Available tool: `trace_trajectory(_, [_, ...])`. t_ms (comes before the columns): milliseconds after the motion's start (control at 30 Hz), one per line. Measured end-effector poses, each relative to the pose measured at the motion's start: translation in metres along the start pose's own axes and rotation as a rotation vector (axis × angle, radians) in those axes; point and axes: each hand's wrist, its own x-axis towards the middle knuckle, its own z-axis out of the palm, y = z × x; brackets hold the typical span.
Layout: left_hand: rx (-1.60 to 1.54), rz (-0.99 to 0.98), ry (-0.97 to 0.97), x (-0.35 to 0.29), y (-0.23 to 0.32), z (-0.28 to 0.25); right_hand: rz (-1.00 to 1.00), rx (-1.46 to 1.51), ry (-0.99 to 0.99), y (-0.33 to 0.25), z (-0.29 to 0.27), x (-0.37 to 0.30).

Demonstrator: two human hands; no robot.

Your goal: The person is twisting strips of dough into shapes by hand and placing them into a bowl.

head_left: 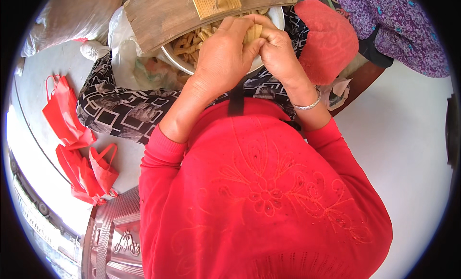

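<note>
My left hand and my right hand meet over a round, pale-rimmed basin. Between them is a pale yellow, ridged piece; its exact kind I cannot make out. The fingers of both hands are curled around it, the right ones pinching its near side. Yellow-brown strips of what looks like the same stuff lie in the basin, partly hidden by my left hand. A curved wooden board with a lighter wood block covers the basin's far side.
Crumpled clear plastic lies left of the basin. Several red bags are on the floor at left, near a patterned brown panel. To the right is a red plush cushion; beyond it shows purple flowered cloth.
</note>
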Motion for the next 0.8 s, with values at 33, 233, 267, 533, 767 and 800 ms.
trace_trajectory(33, [0.049, -0.065, 0.020, 0.001, -0.002, 0.004, -0.092, -0.111, 0.060, -0.001, 0.002, 0.001])
trace_trajectory(233, [-0.345, -0.295, 0.079, 0.006, -0.035, 0.018, -0.441, -0.479, 0.148, -0.007, 0.008, 0.003])
trace_trajectory(267, [-0.538, -0.367, 0.072, 0.007, -0.038, 0.019, -0.480, -0.462, 0.168, -0.007, 0.010, 0.005])
trace_trajectory(533, [-1.068, -0.626, -0.013, -0.049, -0.014, 0.019, -0.186, 0.150, 0.156, 0.013, -0.001, 0.023])
trace_trajectory(767, [0.268, 0.032, 0.141, -0.043, -0.028, -0.005, -0.139, -0.047, 0.019, -0.013, -0.041, 0.020])
trace_trajectory(800, [0.332, 0.104, 0.142, -0.040, -0.029, -0.007, -0.183, -0.162, -0.038, -0.014, -0.045, 0.021])
